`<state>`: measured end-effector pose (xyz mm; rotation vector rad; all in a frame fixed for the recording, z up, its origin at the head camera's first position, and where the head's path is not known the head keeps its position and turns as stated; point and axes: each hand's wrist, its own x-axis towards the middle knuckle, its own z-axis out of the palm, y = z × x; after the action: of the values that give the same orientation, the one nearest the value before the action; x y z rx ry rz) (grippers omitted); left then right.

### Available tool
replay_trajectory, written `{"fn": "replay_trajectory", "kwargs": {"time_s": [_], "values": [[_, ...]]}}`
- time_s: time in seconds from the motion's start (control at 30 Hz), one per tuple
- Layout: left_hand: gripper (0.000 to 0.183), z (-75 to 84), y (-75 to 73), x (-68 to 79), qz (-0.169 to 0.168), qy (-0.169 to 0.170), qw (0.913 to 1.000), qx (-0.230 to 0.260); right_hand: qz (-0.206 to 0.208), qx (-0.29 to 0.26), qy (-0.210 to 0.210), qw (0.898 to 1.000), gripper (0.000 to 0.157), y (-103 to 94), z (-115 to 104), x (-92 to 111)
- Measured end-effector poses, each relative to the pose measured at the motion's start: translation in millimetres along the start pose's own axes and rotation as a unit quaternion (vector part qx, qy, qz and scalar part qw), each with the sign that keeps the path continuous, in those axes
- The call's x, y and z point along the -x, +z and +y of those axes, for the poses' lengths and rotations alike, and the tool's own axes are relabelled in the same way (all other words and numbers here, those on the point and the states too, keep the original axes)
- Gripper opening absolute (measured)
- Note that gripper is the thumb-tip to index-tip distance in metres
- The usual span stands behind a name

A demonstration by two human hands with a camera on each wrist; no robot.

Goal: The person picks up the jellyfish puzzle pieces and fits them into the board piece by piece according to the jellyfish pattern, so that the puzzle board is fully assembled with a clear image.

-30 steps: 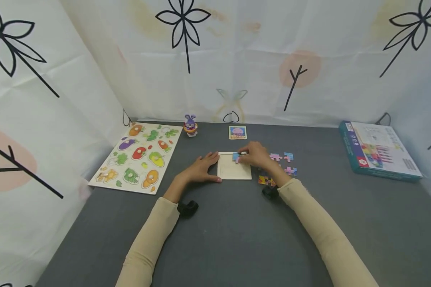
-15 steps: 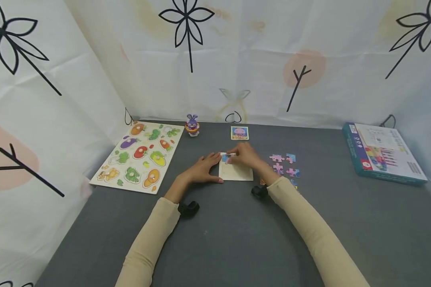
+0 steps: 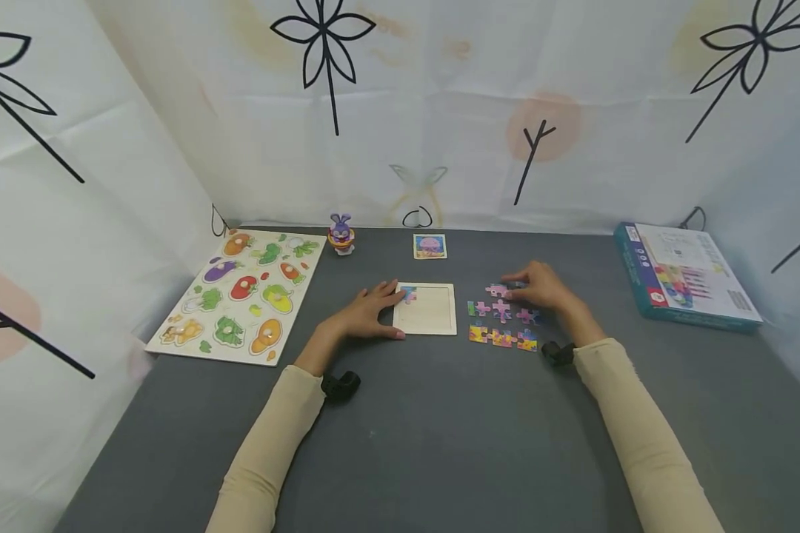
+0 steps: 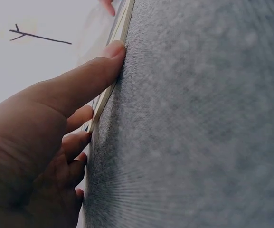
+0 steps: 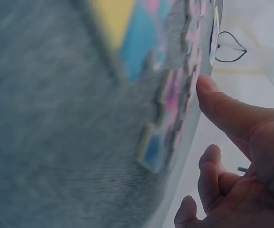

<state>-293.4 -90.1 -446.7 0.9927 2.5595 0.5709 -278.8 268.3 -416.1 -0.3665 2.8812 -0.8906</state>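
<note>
A shallow pale wooden puzzle tray lies in the middle of the table, with one blue-and-pink puzzle piece in its upper left corner. My left hand is spread along the tray's left side, steadying it. In the left wrist view its straight thumb presses the tray's edge. My right hand is over the loose pieces, thumb and forefinger apart beside a pink puzzle piece in the back row. Several yellow-and-pink puzzle pieces form the front row. The right wrist view shows the pieces blurred near the thumb.
A small picture card lies behind the tray. A purple rabbit figurine stands beside a vegetable picture board on the left. At the right lies a teal-sided box. White patterned cloth hangs around the table.
The right hand slid the blue-and-pink piece left into the tray's corner, let go, and moved right to the loose pieces. The left hand stayed at the tray.
</note>
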Motion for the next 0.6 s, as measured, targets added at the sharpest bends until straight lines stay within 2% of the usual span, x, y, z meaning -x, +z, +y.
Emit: {"fn": "replay_trajectory", "kwargs": {"time_s": [0.23, 0.37, 0.47, 0.6], "values": [[0.089, 0.6, -1.5, 2.0, -0.001, -0.002, 1.0, -0.002, -0.007, -0.005, 0.026, 1.0, 0.033, 4.0, 9.2, -4.2], [0.088, 0.8, -0.3, 2.7, 0.002, -0.003, 1.0, -0.002, 0.006, -0.009, 0.024, 1.0, 0.031, 6.6, 7.8, -7.1], [0.088, 0.7, 0.2, 2.7, 0.001, -0.001, 1.0, -0.002, 0.024, 0.006, 0.015, 1.0, 0.031, 10.8, -6.1, -10.5], [0.087, 0.9, -0.2, 2.8, -0.002, 0.0, 1.0, 0.005, 0.021, 0.001, -0.023, 1.0, 0.031, 25.0, -43.2, -23.7]]}}
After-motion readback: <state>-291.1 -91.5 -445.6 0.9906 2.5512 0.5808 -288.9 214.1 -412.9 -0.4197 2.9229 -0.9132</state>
